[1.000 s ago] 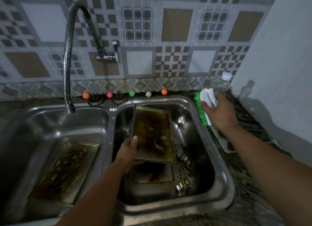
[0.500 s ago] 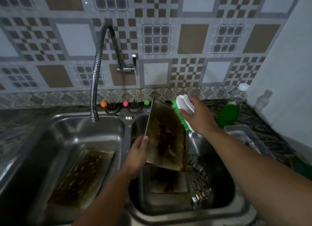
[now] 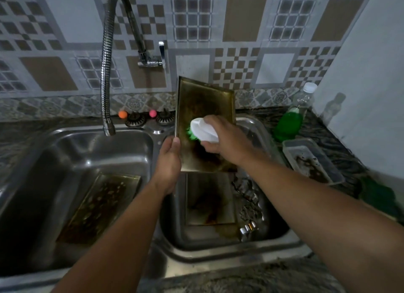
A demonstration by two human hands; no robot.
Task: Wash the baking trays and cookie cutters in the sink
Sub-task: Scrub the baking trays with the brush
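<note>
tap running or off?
Looks off: no stream visible below the faucet spout, and the left basin beneath shows no splash.

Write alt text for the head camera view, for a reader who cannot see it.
Over the right basin of a double steel sink, the left hand holds a stained baking tray upright while the right hand presses a white-handled green scrub brush against it. Another tray and cookie cutters lie below; a third tray sits in the left basin.

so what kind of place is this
Most likely a home kitchen: a steel double sink under a wall tap, a patterned tile backsplash, and a bottle of green dish soap on the counter.
</note>
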